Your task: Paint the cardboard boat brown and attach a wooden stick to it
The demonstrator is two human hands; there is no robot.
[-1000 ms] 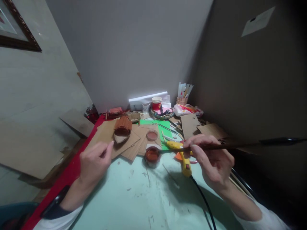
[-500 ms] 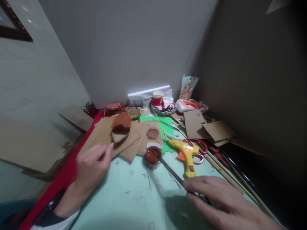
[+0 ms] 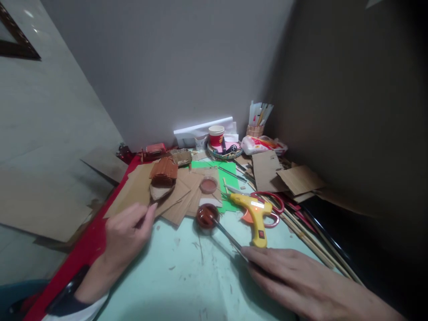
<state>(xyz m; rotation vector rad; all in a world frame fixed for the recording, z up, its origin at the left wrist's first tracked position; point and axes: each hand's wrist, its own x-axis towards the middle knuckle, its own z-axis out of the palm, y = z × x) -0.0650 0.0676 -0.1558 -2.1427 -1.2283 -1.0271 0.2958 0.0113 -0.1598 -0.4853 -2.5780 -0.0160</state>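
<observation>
My right hand (image 3: 284,276) grips a thin dark paintbrush (image 3: 229,235) between thumb and fingers. The brush's far end sits in a small round pot of reddish-brown paint (image 3: 204,223) on the table. On the left, my left hand (image 3: 130,232) is closed, fingers curled and thumb toward them; whether anything is inside is hidden. Just beyond its thumb tip lies a small model boat (image 3: 162,191) with a ridged, reddish-brown roof (image 3: 164,169). A round lid with brownish paint (image 3: 208,185) lies behind the pot.
A yellow glue gun (image 3: 257,218) and red-handled scissors (image 3: 279,203) lie right of the pot. Cardboard sheets (image 3: 177,211) spread under and beside the boat. Behind stand a red paper cup (image 3: 216,139) on a round tray and a holder of brushes (image 3: 256,129). Long sticks (image 3: 310,238) lie at right.
My right hand has shifted left with the brush, whose end remains in the pot. The whole view has slid slightly. My left hand stays closed near the boat.
</observation>
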